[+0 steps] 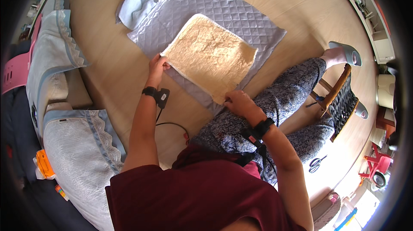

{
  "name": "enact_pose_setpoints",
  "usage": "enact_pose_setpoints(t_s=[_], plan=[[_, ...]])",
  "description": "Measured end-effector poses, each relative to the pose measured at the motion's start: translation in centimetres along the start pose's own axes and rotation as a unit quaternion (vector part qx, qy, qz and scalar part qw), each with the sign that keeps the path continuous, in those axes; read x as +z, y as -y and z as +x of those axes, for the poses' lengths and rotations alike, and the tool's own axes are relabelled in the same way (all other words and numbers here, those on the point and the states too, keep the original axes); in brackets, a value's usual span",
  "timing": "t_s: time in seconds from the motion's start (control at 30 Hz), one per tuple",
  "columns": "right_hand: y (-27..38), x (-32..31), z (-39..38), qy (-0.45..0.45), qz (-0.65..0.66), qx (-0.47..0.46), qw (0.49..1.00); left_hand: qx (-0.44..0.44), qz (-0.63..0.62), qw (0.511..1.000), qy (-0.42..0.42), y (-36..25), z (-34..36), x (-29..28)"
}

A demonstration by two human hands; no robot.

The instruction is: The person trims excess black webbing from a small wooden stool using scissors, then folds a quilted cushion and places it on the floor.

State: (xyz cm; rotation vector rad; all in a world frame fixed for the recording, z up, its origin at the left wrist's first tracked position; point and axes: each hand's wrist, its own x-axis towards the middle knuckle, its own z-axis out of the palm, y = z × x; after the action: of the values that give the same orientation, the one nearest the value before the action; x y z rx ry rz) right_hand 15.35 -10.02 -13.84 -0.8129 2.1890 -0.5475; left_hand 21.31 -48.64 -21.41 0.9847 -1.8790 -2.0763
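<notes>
A tan, crinkled rectangular cloth pad with a white edge is stretched between my hands. My left hand pinches its left corner. At the near right corner, the fingers of my right hand are closed on the pad's edge. Beneath the pad lies a larger grey quilted mat, spread on the floor. A rumpled light blue cloth rests over the mat's far left corner. Each wrist wears a black strap with a small device.
To the left stands a sofa with white lace-edged covers, an orange packet beside it. Scissors lie on the wooden floor at the right. A low woven stool stands near my slippered feet; a red stool is farther right.
</notes>
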Motion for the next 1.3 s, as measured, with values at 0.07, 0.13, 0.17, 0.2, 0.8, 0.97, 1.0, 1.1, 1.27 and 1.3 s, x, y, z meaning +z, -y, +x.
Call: enact_pose_setpoints(t_s=[0.07, 0.13, 0.17, 0.2, 0.8, 0.97, 1.0, 1.1, 1.27, 1.3], plan=[[-0.1, -0.1, 0.1, -0.003, 0.006, 0.007, 1.000, 0.006, -0.006, 1.000, -0.004, 0.2, 0.0, 0.1], [-0.1, -0.1, 0.1, -0.004, 0.011, 0.006, 1.000, 0.014, -0.019, 1.000, -0.005, 0.5, -0.1, 0.1], [-0.1, -0.1, 0.2, -0.004, 0.015, 0.001, 1.000, 0.016, -0.022, 1.000, -0.008, 0.6, -0.1, 0.0], [-0.2, -0.1, 0.3, -0.008, 0.018, -0.003, 1.000, 0.018, -0.025, 0.999, -0.011, 0.7, -0.1, 0.0], [-0.6, -0.2, 1.2, -0.092, 0.034, 0.049, 0.994, 0.019, -0.043, 0.998, -0.044, 0.8, 0.1, 0.4], [-0.7, -0.3, 1.2, -0.090, 0.084, 0.031, 0.992, 0.007, -0.051, 0.998, -0.042, 0.5, 0.0, 0.4], [-0.7, -0.4, 1.1, -0.069, 0.094, 0.024, 0.993, 0.007, -0.052, 0.998, -0.041, 0.4, 0.0, 0.4], [-0.4, -0.4, 0.8, -0.058, 0.049, 0.019, 0.997, 0.006, -0.050, 0.998, -0.040, 0.4, 0.0, 0.4], [0.0, -0.8, 0.5, -0.047, 0.033, 0.017, 0.998, 0.005, -0.055, 0.998, -0.043, 0.4, 0.1, 0.4], [0.0, -0.9, 0.5, -0.043, 0.029, 0.023, 0.998, 0.005, -0.058, 0.997, -0.047, 0.4, 0.1, 0.5]])
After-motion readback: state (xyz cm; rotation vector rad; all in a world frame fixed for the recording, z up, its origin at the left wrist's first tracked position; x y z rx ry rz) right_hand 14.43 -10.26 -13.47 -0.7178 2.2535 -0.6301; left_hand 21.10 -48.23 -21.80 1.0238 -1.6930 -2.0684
